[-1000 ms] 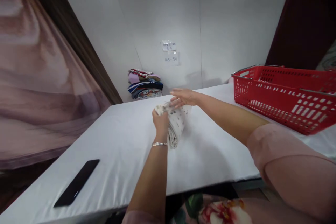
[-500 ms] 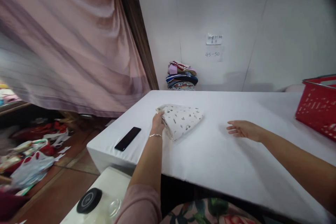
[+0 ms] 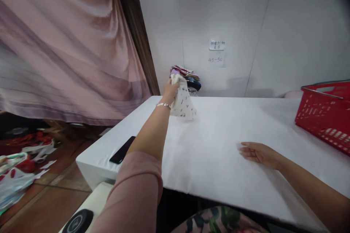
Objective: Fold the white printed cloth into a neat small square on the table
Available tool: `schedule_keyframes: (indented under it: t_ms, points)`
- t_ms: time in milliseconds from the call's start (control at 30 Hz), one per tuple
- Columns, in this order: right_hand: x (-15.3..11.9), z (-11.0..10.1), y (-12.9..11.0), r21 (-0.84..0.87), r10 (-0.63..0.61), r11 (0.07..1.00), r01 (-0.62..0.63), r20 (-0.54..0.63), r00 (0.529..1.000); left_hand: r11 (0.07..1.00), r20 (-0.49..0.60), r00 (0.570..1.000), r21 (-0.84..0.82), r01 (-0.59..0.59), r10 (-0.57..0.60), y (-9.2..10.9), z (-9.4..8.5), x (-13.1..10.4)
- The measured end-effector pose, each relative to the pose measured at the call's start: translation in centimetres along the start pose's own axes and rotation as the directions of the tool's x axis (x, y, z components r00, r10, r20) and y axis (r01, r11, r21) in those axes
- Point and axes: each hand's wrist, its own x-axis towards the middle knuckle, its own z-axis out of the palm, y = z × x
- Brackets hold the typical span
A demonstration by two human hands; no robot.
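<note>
My left hand [image 3: 171, 91], a bracelet at its wrist, grips a folded white printed cloth [image 3: 182, 102] by its upper end. The cloth hangs down from the fingers over the far left part of the white table [image 3: 213, 145], in front of a stack of folded cloths [image 3: 193, 80]. Whether its lower edge touches the tabletop I cannot tell. My right hand [image 3: 259, 153] is low over the table's right half, fingers stretched out, with nothing in it.
A red plastic basket [image 3: 325, 116] stands on the table at the right. A black phone [image 3: 121, 151] lies at the left edge, partly behind my left arm. Paper notes [image 3: 217, 52] are stuck on the wall. A pink curtain [image 3: 82, 43] hangs at left; bags [image 3: 19, 185] lie on the floor.
My left hand has lifted the printed cloth and carried it away from me toward the stack; the cloth now hangs. My right hand has moved slightly nearer to me. The view has shifted a little.
</note>
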Motion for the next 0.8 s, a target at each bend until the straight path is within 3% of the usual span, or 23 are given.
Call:
schedule_keyframes:
  t_ms: [67,133,167,267,367,400,467,567,700,800]
  points:
    - [-0.3,0.1,0.0,0.029,-0.002,1.0,0.002,-0.018,1.0,0.959,0.242,0.947,0.14,-0.248,0.209,2.6,2.3,-0.8]
    - [-0.6,0.3,0.0,0.078,-0.011,0.997,0.013,-0.027,1.0,0.845,0.458,0.834,0.271,-0.461,0.308,3.9,4.5,-3.8]
    - [-0.8,0.4,0.0,0.11,-0.02,0.994,0.023,-0.03,0.999,0.77,0.551,0.778,0.34,-0.539,0.301,3.8,5.5,-6.1]
    - [-1.0,0.5,0.4,0.201,-0.046,0.978,0.06,-0.07,0.996,0.58,0.788,0.595,0.415,-0.701,0.155,0.8,7.4,-15.2]
    - [-1.3,0.3,0.9,0.25,-0.062,0.964,0.092,-0.127,0.99,0.586,0.917,0.39,0.272,-0.763,0.083,-3.8,7.4,-24.2]
    - [-1.5,0.2,1.1,0.259,-0.068,0.961,0.102,-0.136,0.988,0.602,0.918,0.386,0.259,-0.756,0.09,-5.1,7.0,-26.4]
    - [-1.9,0.3,1.3,0.263,-0.085,0.957,0.121,-0.143,0.986,0.632,0.879,0.459,0.283,-0.722,0.132,-6.8,6.3,-29.3]
    - [-2.0,0.8,1.2,0.201,-0.105,0.97,0.137,-0.16,0.982,0.627,0.839,0.525,0.332,-0.704,0.146,-7.3,5.9,-30.6]
    - [-0.8,2.8,0.5,0.045,-0.134,0.988,0.146,-0.208,0.969,0.593,0.834,0.54,0.377,-0.711,0.117,-6.5,6.3,-30.8]
    - [0.3,4.6,-0.2,-0.061,-0.177,0.984,0.167,-0.208,0.962,0.636,0.851,0.513,0.335,-0.695,0.111,-5.8,5.8,-30.6]
